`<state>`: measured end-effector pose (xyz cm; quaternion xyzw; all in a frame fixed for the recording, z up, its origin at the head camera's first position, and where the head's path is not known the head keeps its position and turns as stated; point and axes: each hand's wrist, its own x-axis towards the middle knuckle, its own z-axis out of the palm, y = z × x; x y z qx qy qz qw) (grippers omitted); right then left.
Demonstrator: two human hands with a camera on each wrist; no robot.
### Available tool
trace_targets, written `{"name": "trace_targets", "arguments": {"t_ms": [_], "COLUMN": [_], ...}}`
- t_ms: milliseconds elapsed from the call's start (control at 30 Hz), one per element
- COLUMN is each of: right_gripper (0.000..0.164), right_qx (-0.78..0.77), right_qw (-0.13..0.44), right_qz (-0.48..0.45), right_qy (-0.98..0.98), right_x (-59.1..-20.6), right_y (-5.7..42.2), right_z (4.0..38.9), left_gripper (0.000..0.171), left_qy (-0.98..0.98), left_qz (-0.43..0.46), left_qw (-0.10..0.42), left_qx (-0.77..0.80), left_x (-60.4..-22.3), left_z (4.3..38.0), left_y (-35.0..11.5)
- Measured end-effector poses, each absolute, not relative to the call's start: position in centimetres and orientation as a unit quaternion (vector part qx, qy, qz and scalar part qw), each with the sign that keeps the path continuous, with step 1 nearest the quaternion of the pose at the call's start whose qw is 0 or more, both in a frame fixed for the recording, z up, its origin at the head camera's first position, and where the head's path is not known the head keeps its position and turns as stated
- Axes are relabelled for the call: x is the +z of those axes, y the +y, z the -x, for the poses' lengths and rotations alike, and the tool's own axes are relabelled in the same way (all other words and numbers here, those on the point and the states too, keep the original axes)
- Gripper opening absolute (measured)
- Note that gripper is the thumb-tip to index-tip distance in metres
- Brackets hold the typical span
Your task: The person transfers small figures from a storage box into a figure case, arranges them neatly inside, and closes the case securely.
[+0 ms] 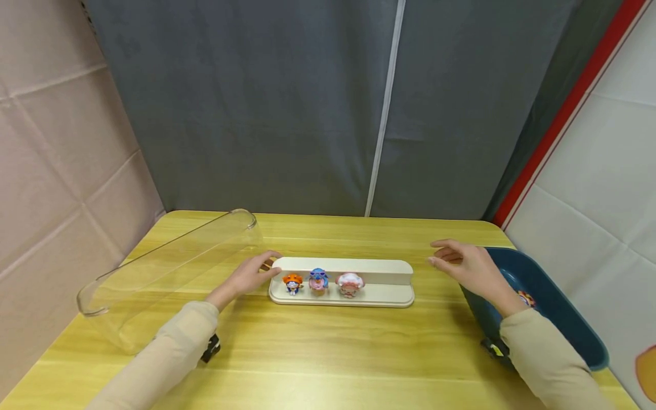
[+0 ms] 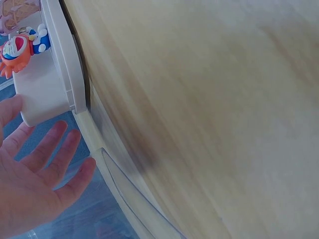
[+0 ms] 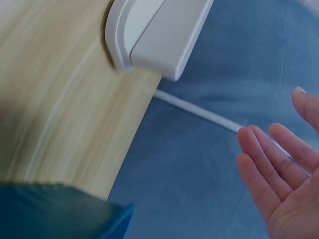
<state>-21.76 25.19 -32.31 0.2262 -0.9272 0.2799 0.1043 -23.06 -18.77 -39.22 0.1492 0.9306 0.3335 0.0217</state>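
Observation:
A white stepped display base (image 1: 384, 294) lies in the middle of the table. On its lower step stand three small figurines: an orange-headed one (image 1: 292, 284), a blue-and-pink one (image 1: 318, 281) and one with a white-and-pink head (image 1: 350, 284). My left hand (image 1: 249, 275) is at the base's left end, fingers spread and relaxed, fingertips right at its edge. In the left wrist view the orange-headed figurine (image 2: 18, 51) is just beyond the thumb. My right hand (image 1: 474, 271) hovers with nothing in it, between the base and a blue bin (image 1: 569, 324), fingers loosely bent.
A clear plastic cover (image 1: 169, 273) lies at the left of the table, beside my left forearm. Inside the blue bin, partly behind my right wrist, is a small colourful figurine (image 1: 526, 298). A grey curtain (image 1: 266, 114) hangs behind the table's far edge.

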Motion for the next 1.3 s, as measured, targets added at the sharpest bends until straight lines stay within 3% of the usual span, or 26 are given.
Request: {"name": "trace_targets", "arguments": {"t_ms": [300,600,1300], "right_gripper": [0.044,0.039,0.041], "right_qx": [0.276,0.3,0.321], "right_qw": [0.088,0.079,0.065], "right_qz": [-0.192,-0.179,-0.12], "right_qy": [-0.938,-0.934,-0.937], "right_x": [-31.7,-31.4,-34.2], "right_y": [28.6,32.1,38.4], "right_z": [21.7,21.4,22.3], "left_gripper": [0.037,0.037,0.037], "left_qy": [0.932,0.931,0.93], "left_qz": [-0.148,-0.15,-0.15], "left_qw": [0.02,0.023,0.025], "left_qx": [0.33,0.333,0.335], "left_x": [-39.3,-39.2,-39.2], "left_z": [23.1,23.1,23.1], "left_y": [-18.8,-18.8,-18.8]}}
